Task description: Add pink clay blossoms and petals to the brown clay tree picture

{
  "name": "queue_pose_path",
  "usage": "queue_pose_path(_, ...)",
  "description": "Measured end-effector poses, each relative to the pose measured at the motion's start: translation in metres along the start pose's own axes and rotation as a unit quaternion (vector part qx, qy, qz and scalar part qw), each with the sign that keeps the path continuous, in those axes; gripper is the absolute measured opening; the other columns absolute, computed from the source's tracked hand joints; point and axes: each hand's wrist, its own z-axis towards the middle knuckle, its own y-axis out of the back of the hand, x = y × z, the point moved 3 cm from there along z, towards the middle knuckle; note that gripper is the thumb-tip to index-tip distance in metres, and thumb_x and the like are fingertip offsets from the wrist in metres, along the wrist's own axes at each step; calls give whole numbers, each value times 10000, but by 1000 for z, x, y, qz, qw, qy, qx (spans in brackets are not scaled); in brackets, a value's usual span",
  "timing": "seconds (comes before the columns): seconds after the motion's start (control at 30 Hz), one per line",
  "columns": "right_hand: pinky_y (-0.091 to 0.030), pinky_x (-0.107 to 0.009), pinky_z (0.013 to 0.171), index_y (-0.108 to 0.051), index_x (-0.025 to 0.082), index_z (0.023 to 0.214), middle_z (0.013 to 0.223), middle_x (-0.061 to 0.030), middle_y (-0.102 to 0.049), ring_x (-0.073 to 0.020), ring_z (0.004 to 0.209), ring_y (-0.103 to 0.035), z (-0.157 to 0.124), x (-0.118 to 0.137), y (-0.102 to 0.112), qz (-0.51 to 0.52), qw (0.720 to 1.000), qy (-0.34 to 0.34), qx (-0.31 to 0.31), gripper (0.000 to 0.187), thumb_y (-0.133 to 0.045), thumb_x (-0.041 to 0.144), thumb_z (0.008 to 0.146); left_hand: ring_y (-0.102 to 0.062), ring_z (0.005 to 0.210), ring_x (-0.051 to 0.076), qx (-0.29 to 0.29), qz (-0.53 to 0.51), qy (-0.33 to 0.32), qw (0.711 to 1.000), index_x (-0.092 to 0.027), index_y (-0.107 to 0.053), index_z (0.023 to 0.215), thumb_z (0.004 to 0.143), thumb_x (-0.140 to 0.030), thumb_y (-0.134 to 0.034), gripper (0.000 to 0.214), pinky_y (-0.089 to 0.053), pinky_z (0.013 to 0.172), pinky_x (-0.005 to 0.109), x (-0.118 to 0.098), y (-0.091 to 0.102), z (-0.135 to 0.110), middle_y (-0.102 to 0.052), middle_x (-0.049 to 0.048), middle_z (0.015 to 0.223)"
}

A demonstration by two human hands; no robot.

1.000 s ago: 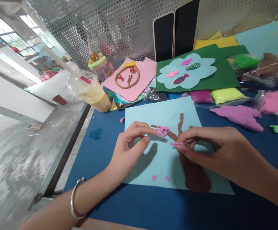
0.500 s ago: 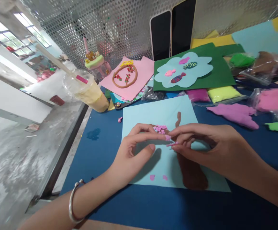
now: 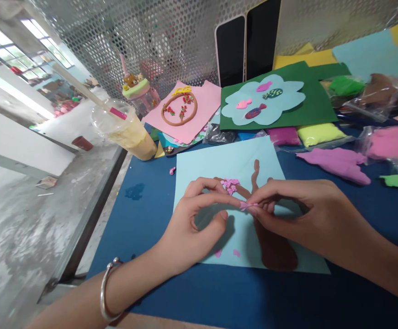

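Note:
A light blue sheet of paper lies under both hands and carries a flat brown clay tree. My right hand pinches a small piece of pink clay between thumb and index finger, above the trunk. My left hand stretches its index finger so the tip touches that clay; its thumb stays apart. Several pink clay bits are stuck on the left branch, just beyond my left fingers. Two loose pink pieces rest near the sheet's lower edge, one partly covered by my left hand.
A plastic drink cup with a straw stands at the left table edge. Behind are a pink card, a green card with clay fish and two phones. Pink-purple clay and bagged clay lie right.
My left index fingertip, with a pink bit on it, has moved down to the clay in my right hand. The two pieces now meet. My left thumb has shifted slightly right.

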Motion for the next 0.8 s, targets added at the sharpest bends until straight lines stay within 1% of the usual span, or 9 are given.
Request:
queue_pose_path(0.1, -460, -255, 533, -684, 277, 753, 616, 45, -645, -122, 543, -576, 1, 1, 0, 2, 1000, 3, -1, 84, -634, 269, 821, -583, 975, 188, -9, 2, -3, 1000, -215, -747, 926, 819, -98, -549, 254, -464, 989, 399, 0, 1, 0, -588, 57, 993)
queue_pose_path(0.2, -464, -259, 531, -665, 268, 749, 626, 41, -657, -121, 535, -575, 2, 1, 0, -3, 1000, 7, -5, 88, -626, 266, 828, -584, 947, 180, -32, 20, -7, 999, -213, -740, 937, 837, -117, -541, 243, -469, 970, 393, 2, 7, 4, -588, 52, 987)
queue_pose_path(0.27, -474, -260, 536, -662, 266, 757, 642, 37, -673, -122, 540, -586, 2, 0, 1, -6, 1000, 10, -9, 82, -625, 265, 830, -580, 935, 181, -48, 57, -13, 997, -214, -735, 936, 843, -126, -533, 239, -462, 964, 403, 5, 14, 9, -587, 50, 981)
queue_pose_path(0.37, -490, -251, 553, -663, 266, 771, 666, 36, -688, -120, 561, -605, 3, -2, 2, -4, 1000, 10, -11, 72, -626, 261, 832, -564, 979, 204, -57, 154, -24, 986, -230, -736, 926, 825, -108, -524, 265, -422, 987, 440, 12, 24, 20, -590, 45, 998)
queue_pose_path(0.43, -494, -245, 555, -662, 264, 773, 668, 38, -689, -117, 567, -611, 4, -2, 2, -6, 1000, 9, -8, 68, -628, 262, 832, -549, 1021, 216, -45, 213, -24, 976, -243, -739, 928, 797, -75, -520, 305, -400, 1002, 451, 17, 26, 28, -591, 41, 1025)
queue_pose_path(0.5, -494, -244, 551, -661, 260, 771, 671, 35, -691, -118, 568, -612, 4, -2, 2, -10, 1000, 8, -4, 74, -625, 263, 835, -543, 1038, 219, -28, 245, -17, 969, -250, -741, 925, 779, -51, -513, 336, -386, 1013, 460, 21, 26, 35, -592, 38, 1042)
queue_pose_path(0.67, -495, -254, 545, -666, 248, 768, 678, 22, -695, -128, 565, -605, 3, -1, 3, -19, 1000, 11, -3, 100, -614, 277, 848, -516, 1079, 232, -3, 254, 7, 967, -267, -746, 939, 763, -58, -518, 356, -373, 1028, 468, 25, 21, 40, -589, 38, 1087)
queue_pose_path(0.8, -494, -233, 539, -674, 241, 770, 678, 23, -692, -115, 562, -597, 3, -2, 2, -20, 1000, 7, 5, 120, -611, 294, 858, -497, 1087, 230, 5, 251, 15, 968, -271, -748, 942, 750, -60, -516, 368, -379, 1028, 448, 28, 19, 42, -593, 36, 1099)
